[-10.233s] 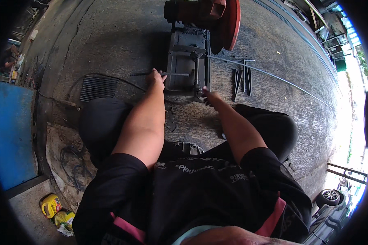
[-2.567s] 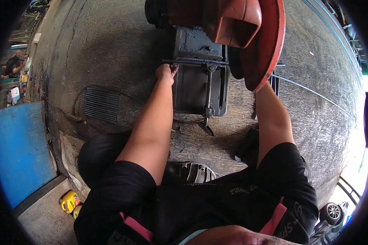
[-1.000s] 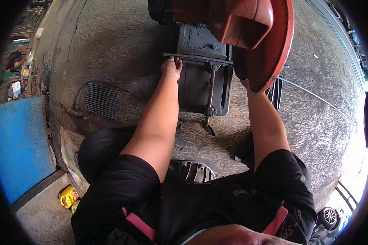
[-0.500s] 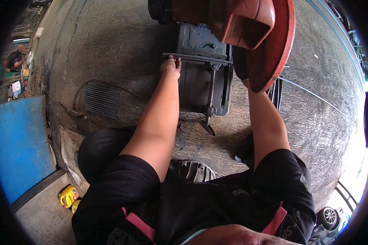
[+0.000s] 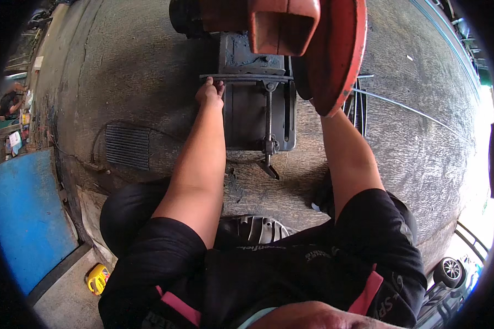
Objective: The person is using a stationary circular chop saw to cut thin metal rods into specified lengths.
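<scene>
Since 10.2 s ago, the dark rod (image 5: 239, 77) has shifted against the rear plate (image 5: 252, 63) of the saw base (image 5: 246, 120) on rough floor (image 5: 148, 60). The left hand (image 5: 209, 95) touches it half-curled, its grip's firmness unclear; the red guard (image 5: 340, 60) hides the right hand, grip unseen. 1 blue panel (image 5: 28, 214) stands leftward.

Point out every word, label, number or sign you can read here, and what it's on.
Black shirt: pale lettering on chest and sleeve, partly legible, but I won't copy it out.
Yellow container: printed label, too small and blurred to read.
Red guard: no lettering I can make out.
</scene>
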`<action>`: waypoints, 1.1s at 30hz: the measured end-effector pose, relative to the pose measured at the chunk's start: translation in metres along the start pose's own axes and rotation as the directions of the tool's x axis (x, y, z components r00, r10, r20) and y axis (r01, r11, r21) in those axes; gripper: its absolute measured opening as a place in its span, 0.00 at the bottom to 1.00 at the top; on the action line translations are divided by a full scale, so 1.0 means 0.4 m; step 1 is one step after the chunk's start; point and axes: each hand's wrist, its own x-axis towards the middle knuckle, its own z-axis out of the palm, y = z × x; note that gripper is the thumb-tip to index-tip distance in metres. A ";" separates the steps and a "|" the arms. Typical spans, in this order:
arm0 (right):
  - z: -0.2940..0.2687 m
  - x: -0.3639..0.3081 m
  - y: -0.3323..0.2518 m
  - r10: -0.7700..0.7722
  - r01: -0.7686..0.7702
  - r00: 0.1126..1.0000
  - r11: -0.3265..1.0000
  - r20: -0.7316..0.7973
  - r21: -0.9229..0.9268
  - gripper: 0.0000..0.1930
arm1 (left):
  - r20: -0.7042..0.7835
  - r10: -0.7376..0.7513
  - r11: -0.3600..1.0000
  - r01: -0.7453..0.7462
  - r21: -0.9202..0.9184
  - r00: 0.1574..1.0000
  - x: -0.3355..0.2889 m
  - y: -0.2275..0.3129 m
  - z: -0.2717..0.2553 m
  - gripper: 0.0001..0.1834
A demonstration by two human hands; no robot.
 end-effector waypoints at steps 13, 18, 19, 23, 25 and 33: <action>0.061 0.037 0.012 -0.077 0.063 0.990 0.991 -0.122 -0.118 0.17 | -0.003 0.032 0.999 -0.032 -0.022 0.999 -0.019 -0.002 0.007 0.18; 0.095 0.066 0.026 -0.092 0.070 0.991 0.976 -0.097 -0.208 0.18 | -0.033 0.032 0.998 -0.034 -0.053 0.999 -0.020 0.001 0.008 0.18; 0.094 0.068 0.026 -0.100 0.077 0.990 0.976 -0.104 -0.204 0.18 | -0.028 0.043 0.997 -0.045 -0.056 0.999 -0.020 0.003 0.008 0.18; 0.068 0.058 0.018 -0.105 0.082 0.989 0.978 -0.109 -0.192 0.18 | -0.035 0.041 0.997 -0.043 -0.066 0.999 -0.022 0.005 0.008 0.18; 0.057 0.048 0.012 -0.103 0.083 0.990 0.979 -0.100 -0.186 0.18 | -0.035 0.038 0.996 -0.041 -0.074 0.999 -0.023 0.003 0.008 0.18; 0.048 0.036 0.005 -0.073 0.066 0.996 0.991 -0.054 -0.119 0.17 | -0.023 0.077 0.995 -0.079 -0.059 0.997 -0.017 -0.005 0.007 0.18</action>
